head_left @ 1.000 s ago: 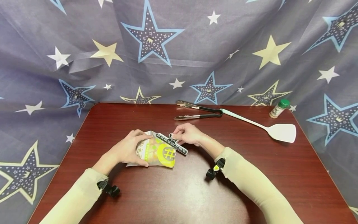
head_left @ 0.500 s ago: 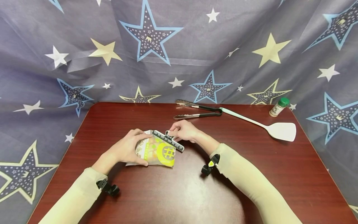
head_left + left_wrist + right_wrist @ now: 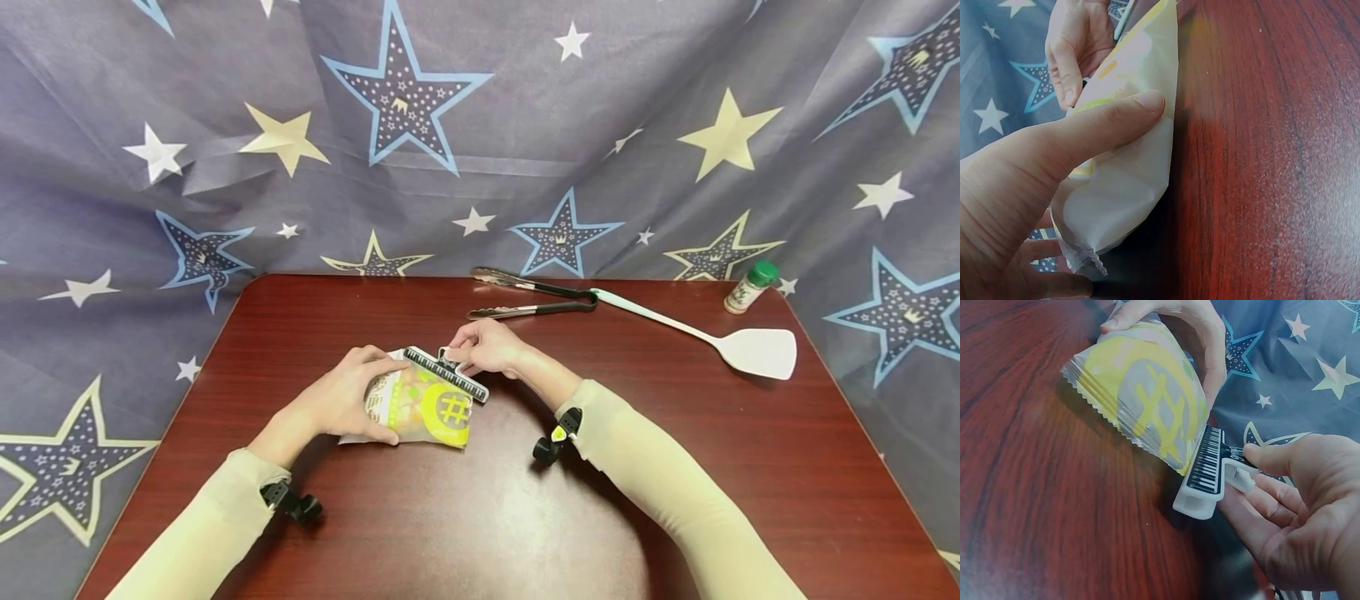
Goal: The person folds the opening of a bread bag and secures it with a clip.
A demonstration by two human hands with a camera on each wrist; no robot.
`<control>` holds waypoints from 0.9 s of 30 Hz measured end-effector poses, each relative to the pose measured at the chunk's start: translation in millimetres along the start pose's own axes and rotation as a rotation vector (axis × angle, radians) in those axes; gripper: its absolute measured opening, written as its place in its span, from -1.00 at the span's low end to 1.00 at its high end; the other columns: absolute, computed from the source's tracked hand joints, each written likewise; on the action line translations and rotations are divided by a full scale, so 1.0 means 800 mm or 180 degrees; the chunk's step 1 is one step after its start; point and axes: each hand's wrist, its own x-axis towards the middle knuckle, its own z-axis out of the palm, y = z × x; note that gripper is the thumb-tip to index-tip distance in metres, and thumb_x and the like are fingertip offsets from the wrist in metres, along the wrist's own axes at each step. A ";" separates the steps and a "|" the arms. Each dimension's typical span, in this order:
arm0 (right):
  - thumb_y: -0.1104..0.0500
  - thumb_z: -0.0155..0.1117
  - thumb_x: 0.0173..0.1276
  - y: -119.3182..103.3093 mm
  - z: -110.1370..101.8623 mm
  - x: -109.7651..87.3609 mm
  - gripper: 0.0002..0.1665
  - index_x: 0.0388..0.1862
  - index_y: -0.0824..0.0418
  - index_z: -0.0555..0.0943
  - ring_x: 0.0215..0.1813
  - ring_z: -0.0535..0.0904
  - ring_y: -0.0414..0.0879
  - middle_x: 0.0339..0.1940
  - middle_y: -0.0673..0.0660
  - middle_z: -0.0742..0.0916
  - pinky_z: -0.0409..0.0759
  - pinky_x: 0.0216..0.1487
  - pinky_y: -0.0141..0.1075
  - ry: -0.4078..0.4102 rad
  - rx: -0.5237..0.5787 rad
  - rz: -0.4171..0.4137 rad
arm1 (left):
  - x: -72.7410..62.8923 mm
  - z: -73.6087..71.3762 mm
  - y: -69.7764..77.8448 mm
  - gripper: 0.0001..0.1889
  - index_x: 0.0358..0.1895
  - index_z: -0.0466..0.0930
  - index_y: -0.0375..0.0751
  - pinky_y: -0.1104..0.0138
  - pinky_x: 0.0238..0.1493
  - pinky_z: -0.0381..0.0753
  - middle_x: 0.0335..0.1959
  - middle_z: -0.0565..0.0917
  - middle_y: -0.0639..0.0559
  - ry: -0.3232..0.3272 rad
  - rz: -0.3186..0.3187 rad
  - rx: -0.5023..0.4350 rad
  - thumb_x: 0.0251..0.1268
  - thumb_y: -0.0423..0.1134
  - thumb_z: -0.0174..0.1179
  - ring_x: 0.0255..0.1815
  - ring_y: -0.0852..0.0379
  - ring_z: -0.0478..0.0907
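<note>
My left hand (image 3: 347, 398) grips a yellow and white plastic food bag (image 3: 431, 408) from its left end, thumb on the near side and fingers over the far side. In the right wrist view the bag's crimped end (image 3: 1110, 415) stands up off the table. With thumb and fingers my right hand (image 3: 491, 347) pinches the handle of a wide bag clip (image 3: 446, 373), white with a black and white piano-key pattern. The clip lies slantwise along the bag's upper right edge. In the right wrist view the clip (image 3: 1204, 469) sits right at that edge of the bag.
Tongs (image 3: 555, 307) with black handles lie toward the back of the dark red table (image 3: 420, 533). Beside them is a white spatula (image 3: 757, 353) with a pale green handle. A green-capped spice jar (image 3: 750, 287) stands at the back right, before a star-patterned cloth (image 3: 480, 133).
My right hand and the clip have moved left and slightly up, so the clip now overlaps the bag's upper right edge. My left hand and the bag have hardly moved.
</note>
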 end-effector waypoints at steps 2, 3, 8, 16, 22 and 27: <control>0.27 0.43 0.45 -0.002 0.000 0.001 -0.81 -0.10 0.40 0.71 -0.37 0.75 -0.14 -0.39 0.05 0.72 0.82 -0.14 -0.19 -0.0023 0.0001 0.0002 | 0.000 0.000 0.000 0.12 0.39 0.62 -0.05 -0.03 0.13 0.62 0.16 0.61 -0.09 0.0018 0.0016 -0.0004 -0.49 0.23 0.78 0.21 -0.13 0.49; 0.27 0.43 0.45 -0.003 0.000 0.002 -0.81 -0.09 0.40 0.71 -0.37 0.74 -0.14 -0.38 0.06 0.72 0.82 -0.13 -0.19 -0.0030 0.0004 0.0007 | 0.000 0.000 0.000 0.12 0.39 0.62 -0.06 -0.03 0.13 0.62 0.16 0.61 -0.09 0.0026 0.0024 -0.0006 -0.49 0.24 0.78 0.21 -0.14 0.49; 0.27 0.43 0.45 -0.007 0.000 0.006 -0.81 -0.08 0.40 0.72 -0.37 0.74 -0.14 -0.34 0.07 0.75 0.82 -0.13 -0.19 -0.0071 -0.0011 0.0018 | 0.001 0.000 0.000 0.11 0.39 0.62 -0.06 -0.03 0.13 0.62 0.16 0.61 -0.09 0.0017 0.0019 -0.0019 -0.46 0.25 0.77 0.22 -0.13 0.48; 0.23 0.43 0.47 -0.003 -0.003 0.015 -0.80 -0.07 0.37 0.72 -0.33 0.75 -0.13 -0.33 0.07 0.76 0.82 -0.11 -0.20 -0.0146 -0.0018 0.0039 | 0.002 -0.001 0.001 0.11 0.39 0.61 -0.07 -0.04 0.12 0.62 0.16 0.61 -0.10 0.0008 0.0030 -0.0018 -0.44 0.27 0.76 0.21 -0.15 0.48; 0.23 0.42 0.47 -0.004 -0.003 0.016 -0.79 -0.07 0.38 0.71 -0.34 0.74 -0.14 -0.35 0.06 0.75 0.82 -0.10 -0.20 -0.0166 -0.0003 0.0019 | 0.003 -0.001 0.000 0.12 0.39 0.62 -0.08 -0.02 0.12 0.61 0.16 0.61 -0.10 0.0009 0.0029 -0.0006 -0.45 0.27 0.76 0.20 -0.14 0.48; 0.23 0.41 0.48 -0.005 -0.001 0.016 -0.79 -0.05 0.38 0.71 -0.33 0.74 -0.14 -0.34 0.06 0.75 0.82 -0.10 -0.20 -0.0202 0.0005 0.0036 | 0.002 0.000 -0.001 0.12 0.39 0.61 -0.09 -0.03 0.13 0.61 0.16 0.61 -0.11 -0.0003 0.0024 -0.0003 -0.47 0.25 0.77 0.20 -0.15 0.48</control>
